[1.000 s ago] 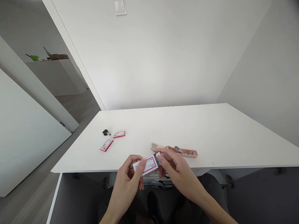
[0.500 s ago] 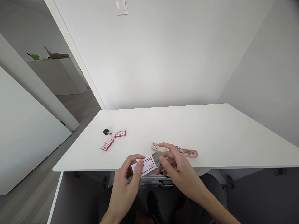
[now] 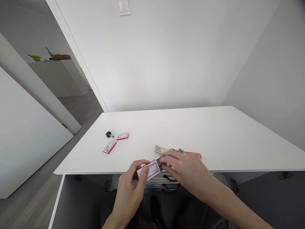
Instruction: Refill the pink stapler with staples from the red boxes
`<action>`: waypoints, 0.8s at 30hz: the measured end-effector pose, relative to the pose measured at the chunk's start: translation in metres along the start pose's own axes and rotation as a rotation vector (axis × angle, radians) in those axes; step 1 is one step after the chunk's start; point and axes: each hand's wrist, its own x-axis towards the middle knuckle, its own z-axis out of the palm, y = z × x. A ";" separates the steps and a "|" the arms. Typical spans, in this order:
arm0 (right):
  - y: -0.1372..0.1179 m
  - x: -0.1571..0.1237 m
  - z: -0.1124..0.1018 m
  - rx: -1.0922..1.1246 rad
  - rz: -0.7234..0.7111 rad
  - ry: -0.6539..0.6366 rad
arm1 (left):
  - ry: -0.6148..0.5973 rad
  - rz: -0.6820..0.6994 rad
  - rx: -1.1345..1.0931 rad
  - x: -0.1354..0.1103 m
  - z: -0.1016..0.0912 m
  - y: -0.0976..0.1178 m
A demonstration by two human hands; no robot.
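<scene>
Holding the small box (image 3: 153, 170) between thumb and fingers, we have our left hand (image 3: 130, 183) clasped on its white and red sleeve, toward the box's left end. Our right hand (image 3: 184, 167) bends its fingers over the grey tray (image 3: 159, 160) that juts from the box's other end; whether those fingertips grasp anything there we cannot tell, since the hand hides them. The box lies between our two hands, its long axis slanting away from us and to the right, so the grey tray points toward the right hand, the nearer one to that end.

Just beyond the box and to its right, we see a long pink and cream tool (image 3: 161, 149) on the table (image 3: 202, 127); our right hand covers much of its middle. Well left of the box, and farther off, lie a near red-edged box (image 3: 109, 147), a second red-edged box (image 3: 122, 136) and a black piece (image 3: 109, 134), perhaps a key.
</scene>
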 end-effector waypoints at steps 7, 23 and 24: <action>-0.012 0.009 -0.010 -0.279 -0.108 -0.137 | -0.059 -0.024 0.014 0.001 0.001 0.000; 0.047 0.020 -0.014 -0.127 0.136 -0.031 | -0.120 -0.156 -0.049 0.011 -0.002 -0.014; 0.060 0.024 -0.011 -0.141 0.194 -0.043 | -0.127 -0.169 -0.076 0.011 -0.002 -0.015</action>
